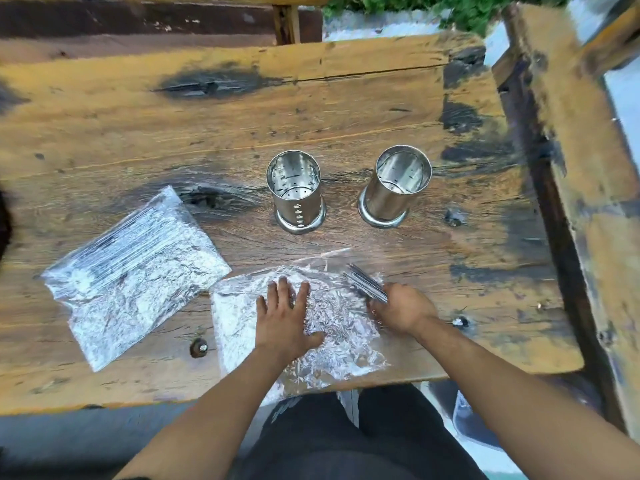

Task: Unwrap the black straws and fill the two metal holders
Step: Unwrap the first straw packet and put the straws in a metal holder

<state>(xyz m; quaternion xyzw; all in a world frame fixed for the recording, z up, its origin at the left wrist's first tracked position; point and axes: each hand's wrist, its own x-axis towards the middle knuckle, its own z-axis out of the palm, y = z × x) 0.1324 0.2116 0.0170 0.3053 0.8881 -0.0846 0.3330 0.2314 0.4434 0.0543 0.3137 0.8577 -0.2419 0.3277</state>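
Straws: a small bundle of black straws (366,283), seemingly in thin clear sleeves, sticks out of the right hand (401,309) just over the right edge of the open bag (311,317)
Right grip: clenched around that bundle, fingers curled under so I cannot see them
Left grip: released, the left hand (285,315) lies flat with fingers spread, pressing the open bag onto the wooden surface (138,133)
Second bag: a full, seemingly unopened packet (133,271) lies to the left, apart from the hands
Holders: the left holder (297,191) and right holder (394,185) stand upright side by side beyond the bags, both empty inside
Done: one bag opened, first handful pulled out
Left: nearly everything, by my reckoning; unwrapping, filling both holders, and the whole second packet
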